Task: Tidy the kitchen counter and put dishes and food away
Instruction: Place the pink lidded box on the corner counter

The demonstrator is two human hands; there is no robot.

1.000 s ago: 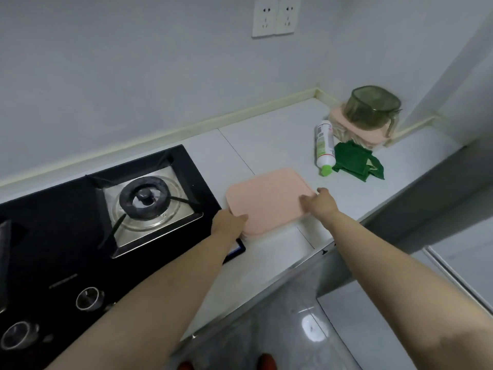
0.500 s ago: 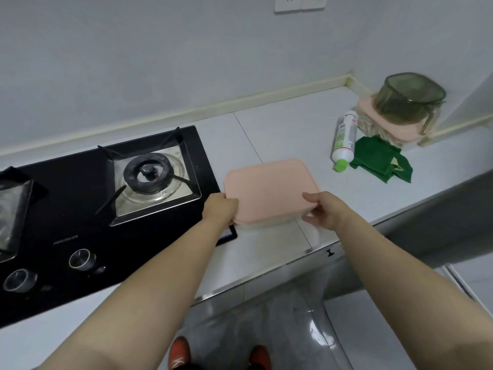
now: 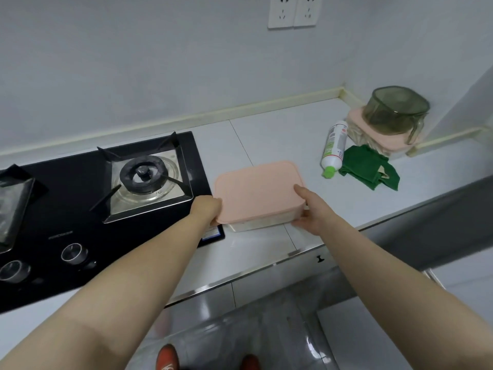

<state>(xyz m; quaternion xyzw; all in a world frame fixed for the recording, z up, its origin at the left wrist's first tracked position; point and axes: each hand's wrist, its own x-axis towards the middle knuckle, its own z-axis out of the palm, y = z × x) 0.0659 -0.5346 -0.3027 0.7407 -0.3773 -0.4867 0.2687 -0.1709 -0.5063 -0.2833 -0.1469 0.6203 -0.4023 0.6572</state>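
Both the left hand (image 3: pixel 206 209) and right hand (image 3: pixel 309 209) grip the pink-lidded box (image 3: pixel 257 190) at opposite sides, right thumb on the lid, fingers under the rim. Box is over the white worktop (image 3: pixel 266 140), just right of the gas hob (image 3: pixel 80 209); can't tell if it's lifted. Bottle (image 3: pixel 334 146), green cloth (image 3: pixel 368 166) & green jug (image 3: pixel 394 110) are further right, nr the corner.

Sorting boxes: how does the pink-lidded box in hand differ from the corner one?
The held box is gripped by the left hand and right hand; the corner box is untouched. The held box's lid is bare; the corner box carries a green jug. Both have pink lids.
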